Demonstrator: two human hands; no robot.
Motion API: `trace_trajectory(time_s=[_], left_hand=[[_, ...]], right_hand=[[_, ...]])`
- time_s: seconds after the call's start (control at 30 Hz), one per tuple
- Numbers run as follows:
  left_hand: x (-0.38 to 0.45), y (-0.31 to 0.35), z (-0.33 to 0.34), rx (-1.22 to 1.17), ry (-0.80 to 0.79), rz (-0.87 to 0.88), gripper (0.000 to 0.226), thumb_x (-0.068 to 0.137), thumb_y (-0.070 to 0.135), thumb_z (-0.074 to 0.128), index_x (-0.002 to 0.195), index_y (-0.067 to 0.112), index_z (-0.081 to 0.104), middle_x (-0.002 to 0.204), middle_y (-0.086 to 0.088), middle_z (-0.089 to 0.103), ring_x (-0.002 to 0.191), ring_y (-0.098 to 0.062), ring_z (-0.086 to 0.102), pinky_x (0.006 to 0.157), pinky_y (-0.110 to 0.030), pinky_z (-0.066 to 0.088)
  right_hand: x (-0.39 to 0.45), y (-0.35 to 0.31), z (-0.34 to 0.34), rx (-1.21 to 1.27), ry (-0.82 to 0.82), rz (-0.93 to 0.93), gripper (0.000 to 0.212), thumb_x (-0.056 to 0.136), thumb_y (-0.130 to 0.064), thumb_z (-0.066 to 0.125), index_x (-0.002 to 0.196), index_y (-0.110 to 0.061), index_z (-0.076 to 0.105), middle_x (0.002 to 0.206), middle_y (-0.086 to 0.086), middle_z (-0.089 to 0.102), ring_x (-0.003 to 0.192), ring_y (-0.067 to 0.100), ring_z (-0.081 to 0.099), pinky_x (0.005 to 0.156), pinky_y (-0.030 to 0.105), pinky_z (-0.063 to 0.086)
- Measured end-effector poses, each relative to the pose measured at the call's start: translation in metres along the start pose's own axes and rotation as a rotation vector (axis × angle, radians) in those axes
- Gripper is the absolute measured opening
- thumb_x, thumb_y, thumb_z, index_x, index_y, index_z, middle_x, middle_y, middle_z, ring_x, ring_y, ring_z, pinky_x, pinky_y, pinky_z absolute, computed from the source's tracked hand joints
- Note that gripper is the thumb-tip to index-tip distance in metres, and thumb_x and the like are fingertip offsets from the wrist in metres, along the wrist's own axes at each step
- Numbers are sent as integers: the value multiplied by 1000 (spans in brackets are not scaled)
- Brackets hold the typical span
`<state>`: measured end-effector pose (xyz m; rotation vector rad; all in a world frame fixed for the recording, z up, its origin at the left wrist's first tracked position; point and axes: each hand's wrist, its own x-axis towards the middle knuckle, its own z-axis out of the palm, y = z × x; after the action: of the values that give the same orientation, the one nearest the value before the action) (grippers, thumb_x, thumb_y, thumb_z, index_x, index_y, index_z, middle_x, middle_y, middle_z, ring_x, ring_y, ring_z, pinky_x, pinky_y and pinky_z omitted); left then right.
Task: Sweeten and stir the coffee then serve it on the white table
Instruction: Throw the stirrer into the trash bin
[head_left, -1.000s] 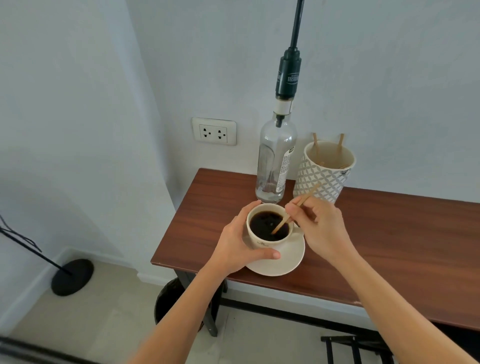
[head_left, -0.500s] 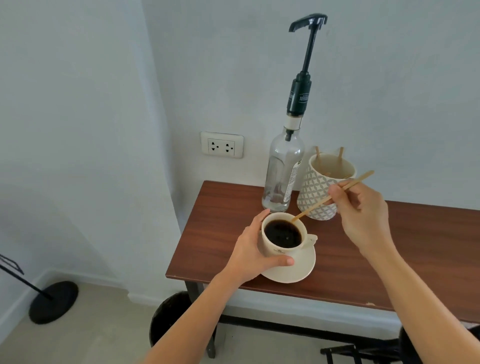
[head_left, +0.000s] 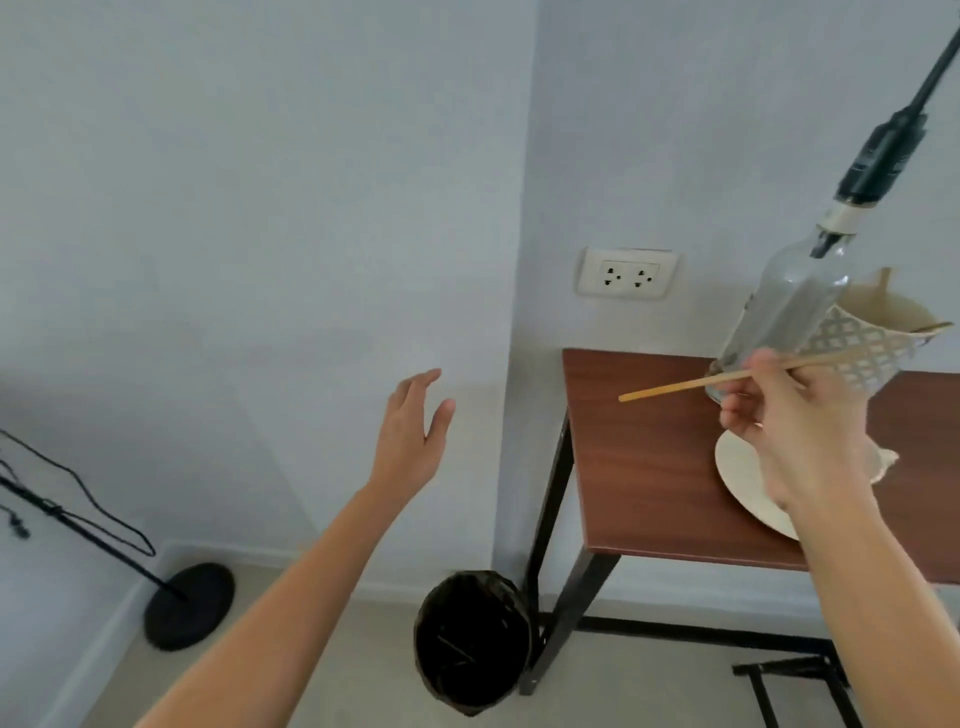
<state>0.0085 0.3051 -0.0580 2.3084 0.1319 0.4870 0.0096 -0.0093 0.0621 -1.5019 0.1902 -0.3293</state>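
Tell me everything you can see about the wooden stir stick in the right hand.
The wooden stir stick is a thin, flat, pale strip. It is pinched between the fingers of the right hand, held nearly level with its free end pointing left and slightly down, above the brown table. Its far end crosses in front of the patterned cup. It touches nothing but the hand.
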Motion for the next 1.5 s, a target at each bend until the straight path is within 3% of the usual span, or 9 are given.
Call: trace_trajectory(time_s=[0.13, 0.37, 0.47, 0.6, 0.7, 0.77, 1.07, 1.17, 1.5], left_hand=[[15, -53, -13, 165, -68, 16, 42, 105, 19, 53, 144, 2, 51, 151, -21, 46, 138, -41, 47, 112, -54, 43], [38, -96, 1, 435, -134, 124, 58, 107, 23, 47, 160, 13, 28, 171, -23, 0, 159, -43, 4, 123, -63, 17], [44, -106, 9, 477, -162, 92, 63, 108, 27, 44, 164, 17, 15, 171, -20, -12, 159, -41, -8, 123, -66, 11], [46, -115, 15, 513, -166, 98, 66, 108, 29, 43, 164, 21, 9, 171, -20, -13, 159, -41, -10, 121, -68, 10], [46, -118, 14, 503, -165, 116, 68, 107, 27, 46, 164, 21, 10, 171, -21, -12, 159, -41, -9, 120, -70, 9], [47, -118, 12, 502, -183, 114, 70, 107, 27, 47, 164, 22, 9, 171, -20, -12, 159, -41, -10, 120, -71, 9], [39, -82, -6, 376, -287, 10, 72, 107, 38, 45, 164, 21, 5, 170, -12, -23, 158, -38, -18, 123, -66, 4], [34, -55, -8, 264, -272, 43, 71, 106, 40, 47, 164, 20, 10, 172, -9, -17, 159, -35, -16, 124, -63, 3], [6, 84, 46, -41, -190, 140, 63, 105, 31, 54, 159, 13, 29, 172, -14, 8, 161, -32, -1, 128, -55, 10]], right_hand=[[-44, 46, 63, -201, -49, -60, 17, 97, -26, 57, 88, -15, 66, 71, 6, 71, 61, 16, 70, 65, 34, 59], [-104, 142, 137, -524, -323, -135, 17, 98, -31, 52, 91, -21, 64, 71, 1, 71, 69, 7, 68, 62, 9, 48], [-111, 192, 148, -645, -374, -97, 23, 98, -33, 50, 95, -16, 65, 70, 7, 69, 67, 18, 66, 61, 21, 51], [-106, 246, 146, -742, -450, -11, 22, 99, -37, 49, 100, -19, 61, 80, -1, 71, 80, 16, 68, 79, 31, 56], [-107, 261, 141, -755, -448, -4, 25, 100, -33, 49, 109, -14, 62, 89, -2, 71, 90, 15, 67, 80, 10, 48], [-108, 256, 140, -755, -436, -17, 25, 100, -29, 50, 111, -10, 63, 84, -5, 67, 83, 12, 66, 70, -2, 42], [-98, 169, 151, -681, -326, -187, 25, 101, -28, 47, 112, -11, 61, 67, -14, 55, 58, -2, 52, 55, 7, 38], [-92, 124, 146, -593, -299, -272, 26, 101, -27, 48, 114, -10, 62, 75, -9, 63, 63, 4, 57, 60, 8, 42], [-58, 60, 0, -555, -109, -503, 19, 100, -27, 48, 104, -15, 63, 76, 2, 69, 68, 16, 65, 64, 25, 51]])
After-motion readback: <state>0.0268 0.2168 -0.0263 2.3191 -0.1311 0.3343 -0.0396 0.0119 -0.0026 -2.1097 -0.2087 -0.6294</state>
